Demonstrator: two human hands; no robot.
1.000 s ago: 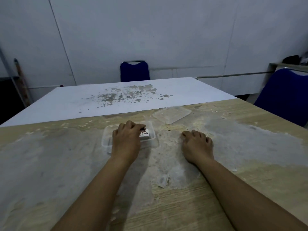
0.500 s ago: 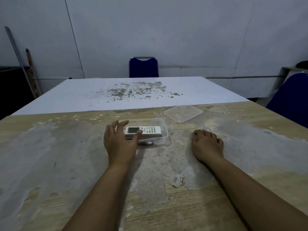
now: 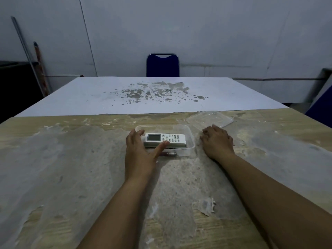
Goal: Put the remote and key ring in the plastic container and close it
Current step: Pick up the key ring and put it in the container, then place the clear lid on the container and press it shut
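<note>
A clear plastic container (image 3: 190, 139) stands on the worn wooden table. A white remote (image 3: 167, 140) lies flat inside it, screen to the left. A small metal key ring piece (image 3: 170, 154) shows through the container's near wall. My left hand (image 3: 139, 151) rests at the container's left end, fingers spread, thumb lying on the remote's near edge. My right hand (image 3: 216, 142) lies palm down on the table just right of the container, fingers loosely curled. The clear lid (image 3: 210, 119) lies flat beyond my right hand.
A white table (image 3: 143, 97) with peeling grey patches adjoins the far edge of the wooden table (image 3: 71, 168). A blue chair (image 3: 163, 66) stands behind it, another blue chair (image 3: 321, 108) at the right edge. Poles (image 3: 30, 56) lean against the left wall.
My left hand has drawn back off the container top and opened, uncovering the remote inside. My right hand moved a little forward toward the lid. The view shifted left.
</note>
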